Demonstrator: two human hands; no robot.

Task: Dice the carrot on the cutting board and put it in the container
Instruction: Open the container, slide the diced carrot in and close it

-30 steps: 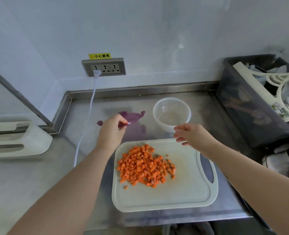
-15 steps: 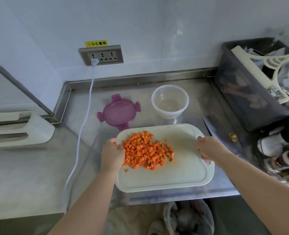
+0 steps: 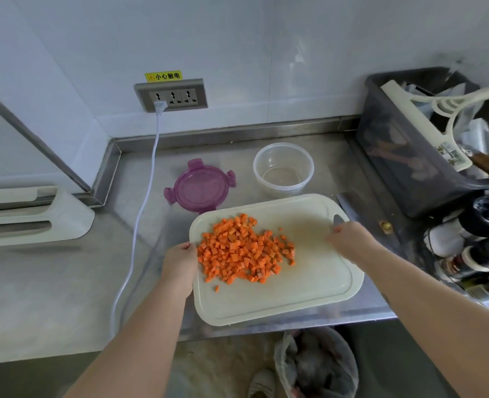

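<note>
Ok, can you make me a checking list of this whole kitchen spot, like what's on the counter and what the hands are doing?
Surface: steel counter, raised rim at the back.
Job's things: diced carrot heaped on the cutting board; clear container behind the board, no carrot in it; purple lid lies off, beside it.
Clutter: knife lies right of the board; dark bin of utensils and bottles at far right.
Hands: left hand grips the board's left edge; right hand holds its handle end.
Cables: white cable plugged into the wall socket, trailing over the counter's front edge.
Surroundings: white wall; bagged waste bin below the counter.
</note>
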